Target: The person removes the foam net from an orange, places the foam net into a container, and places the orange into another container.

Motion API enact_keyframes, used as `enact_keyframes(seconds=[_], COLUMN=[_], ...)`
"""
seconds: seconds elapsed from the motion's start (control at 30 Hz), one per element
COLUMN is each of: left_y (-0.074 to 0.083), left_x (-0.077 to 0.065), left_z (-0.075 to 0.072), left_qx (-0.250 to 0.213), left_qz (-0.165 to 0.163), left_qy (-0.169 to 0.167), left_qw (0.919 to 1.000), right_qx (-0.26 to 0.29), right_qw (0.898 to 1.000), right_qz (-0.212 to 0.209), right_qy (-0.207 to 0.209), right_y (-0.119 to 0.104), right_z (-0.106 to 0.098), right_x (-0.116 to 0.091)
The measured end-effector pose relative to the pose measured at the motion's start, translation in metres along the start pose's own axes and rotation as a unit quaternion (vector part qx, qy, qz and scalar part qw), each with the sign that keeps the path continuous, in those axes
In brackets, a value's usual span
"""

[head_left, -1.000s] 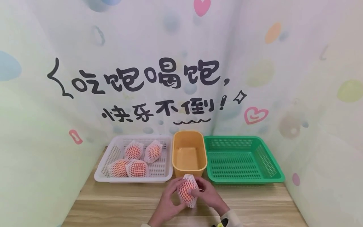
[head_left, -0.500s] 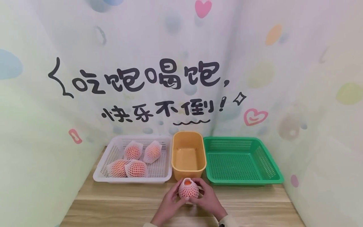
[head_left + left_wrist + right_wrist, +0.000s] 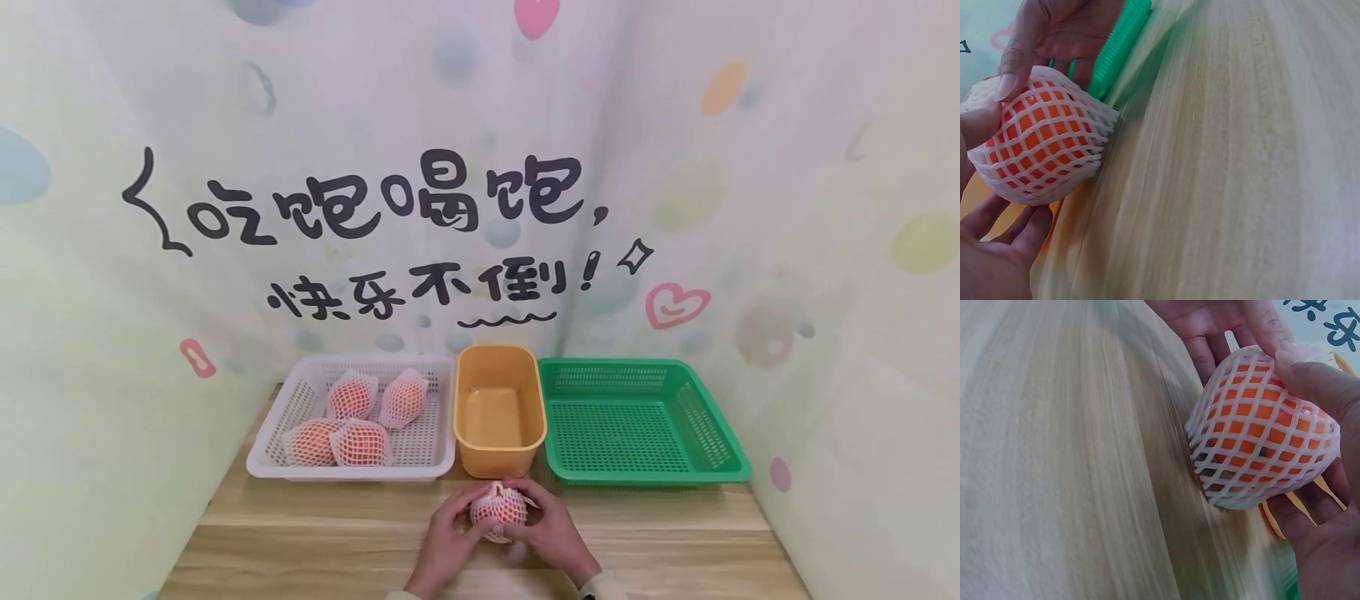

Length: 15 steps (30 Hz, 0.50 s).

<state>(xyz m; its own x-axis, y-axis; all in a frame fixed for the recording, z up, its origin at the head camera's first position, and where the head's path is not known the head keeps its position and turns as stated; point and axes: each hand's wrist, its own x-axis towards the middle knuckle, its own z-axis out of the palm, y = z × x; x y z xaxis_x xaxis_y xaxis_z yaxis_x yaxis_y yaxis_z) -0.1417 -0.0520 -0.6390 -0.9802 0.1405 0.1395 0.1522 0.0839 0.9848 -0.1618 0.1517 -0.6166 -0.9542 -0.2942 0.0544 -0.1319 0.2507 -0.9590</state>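
A round orange-red fruit [image 3: 498,515] in a white foam net is held between both hands, close over the wooden table. My left hand [image 3: 446,542] grips it from the left, the thumb at the near side of the net and the fingers round behind. From the right, my right hand [image 3: 557,536] grips it the same way. In the left wrist view the net's lower end flares out past the netted fruit [image 3: 1044,137]. Both thumbs meet at the net's upper part in the right wrist view, where the fruit [image 3: 1263,431] shows through the mesh.
Behind the hands stands a yellow tub [image 3: 498,461]. To its left, a white basket [image 3: 352,475] contains several netted fruits [image 3: 362,444]. A green basket [image 3: 645,477] is on the right. A printed cloth wall [image 3: 420,108] rises behind them.
Both hands have lowered the fruit slightly towards the person and turned it. The net's top, which stood up in a point, opened over the fruit and is now lower round it.
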Motion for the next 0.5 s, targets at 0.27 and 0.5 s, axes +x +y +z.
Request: enact_keyframes(seconds=[0.27,0.5], left_y=[0.0074,0.0079], left_x=[-0.0024,-0.0049], left_z=[-0.0007,-0.0012], left_qx=[0.024,0.060], left_qz=[0.017,0.045], left_qy=[0.046,0.077], left_qw=[0.9985,0.9942], right_qx=[0.018,0.040], right_qw=[1.000,0.999], right_qz=[0.012,0.013], right_qy=[0.015,0.033], right_y=[0.0011,0.0014], right_z=[0.0020,0.0042], right_x=[-0.0007,-0.0009])
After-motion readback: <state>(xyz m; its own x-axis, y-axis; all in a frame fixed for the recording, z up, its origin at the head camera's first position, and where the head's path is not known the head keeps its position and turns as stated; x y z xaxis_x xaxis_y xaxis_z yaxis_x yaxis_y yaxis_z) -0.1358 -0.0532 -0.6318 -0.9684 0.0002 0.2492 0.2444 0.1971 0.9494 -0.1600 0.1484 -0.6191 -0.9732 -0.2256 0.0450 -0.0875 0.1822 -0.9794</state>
